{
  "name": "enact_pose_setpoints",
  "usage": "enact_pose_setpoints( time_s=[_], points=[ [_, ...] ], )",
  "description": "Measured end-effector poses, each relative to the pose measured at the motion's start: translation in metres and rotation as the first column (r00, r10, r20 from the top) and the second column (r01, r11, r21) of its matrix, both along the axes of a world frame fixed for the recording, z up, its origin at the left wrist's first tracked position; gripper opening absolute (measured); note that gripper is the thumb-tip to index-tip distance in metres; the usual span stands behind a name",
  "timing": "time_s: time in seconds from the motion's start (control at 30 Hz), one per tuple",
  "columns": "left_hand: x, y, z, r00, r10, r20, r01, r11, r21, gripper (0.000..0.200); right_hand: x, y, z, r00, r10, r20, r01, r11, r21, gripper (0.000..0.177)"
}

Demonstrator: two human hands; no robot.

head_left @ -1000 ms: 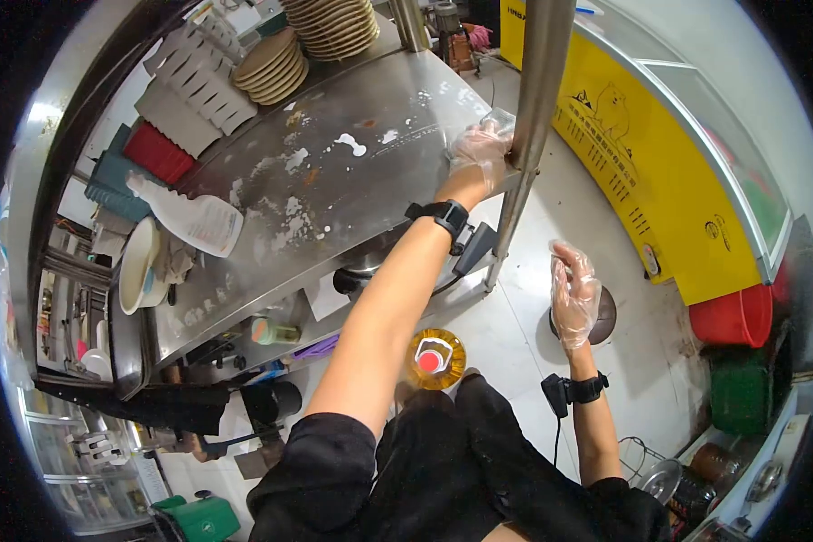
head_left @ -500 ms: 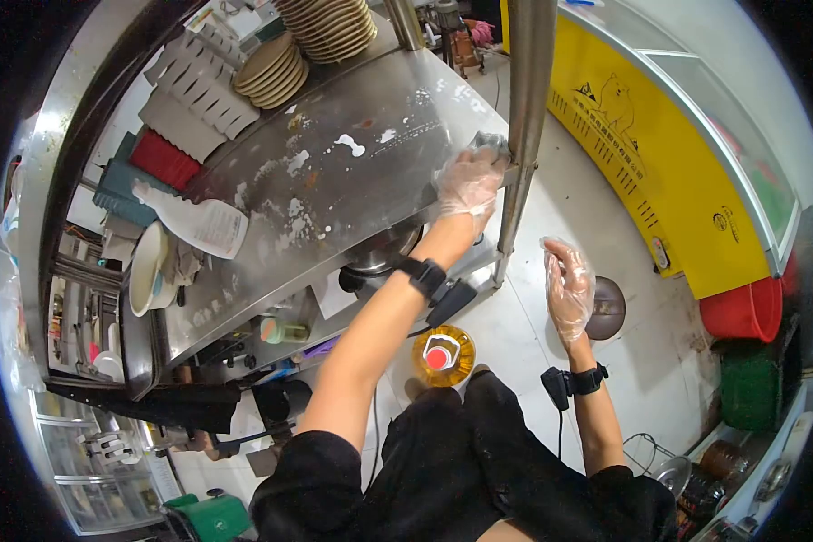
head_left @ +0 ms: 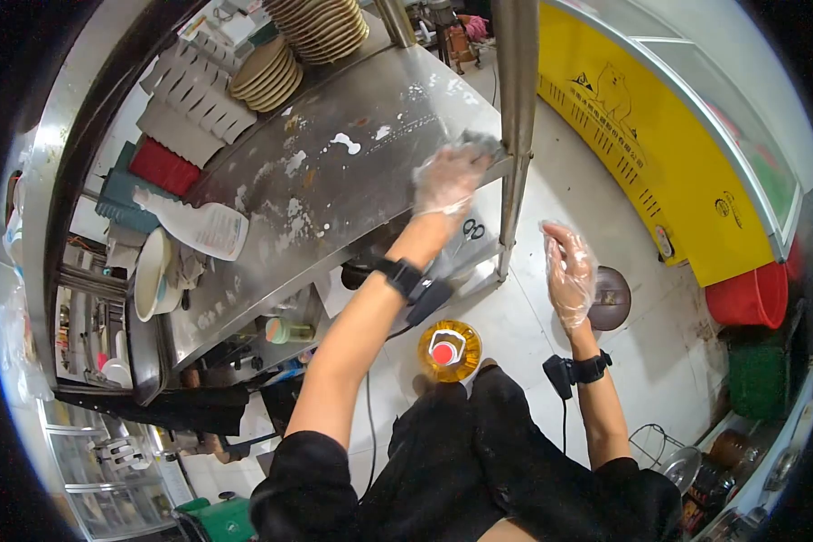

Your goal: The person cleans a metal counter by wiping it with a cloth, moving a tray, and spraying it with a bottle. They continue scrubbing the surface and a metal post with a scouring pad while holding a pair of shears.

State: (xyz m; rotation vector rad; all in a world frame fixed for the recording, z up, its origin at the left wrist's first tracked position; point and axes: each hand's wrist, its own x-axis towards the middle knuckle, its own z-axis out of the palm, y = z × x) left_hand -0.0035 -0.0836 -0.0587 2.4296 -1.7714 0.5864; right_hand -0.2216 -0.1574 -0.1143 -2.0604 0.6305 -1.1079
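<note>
My left hand, in a clear plastic glove, presses a crumpled grey cloth onto the stainless steel shelf near its right end, beside the metal post. White foam patches and brownish spots lie on the steel to the left of the hand. My right hand, also gloved, hangs in the air over the floor with loosely bent fingers and nothing in it. A white spray bottle lies toward the shelf's left end.
Stacked plates, a red container and a pale bowl occupy the shelf's back and left. An upright post bounds its right end. An oil jug stands at my feet. Scissors lie on the lower shelf.
My left hand has moved slightly left with the cloth, uncovering the scissors below. The right hand stays nearly where it was. The whole view has shifted a little.
</note>
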Motion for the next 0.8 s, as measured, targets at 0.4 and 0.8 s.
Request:
enact_pose_setpoints(
  time_s=[0.4,0.8],
  points=[
    [0.022,0.087,0.000,0.998,0.000,0.066,-0.008,0.993,0.115,0.060,0.021,0.003,-0.005,0.995,0.040,0.087,-0.048,0.994,0.100,0.020],
    [0.022,-0.009,-0.031,0.876,-0.365,0.316,0.302,0.925,0.231,0.056,0.006,0.003,-0.015,1.000,-0.016,0.013,0.015,0.996,0.088,0.019]
  ],
)
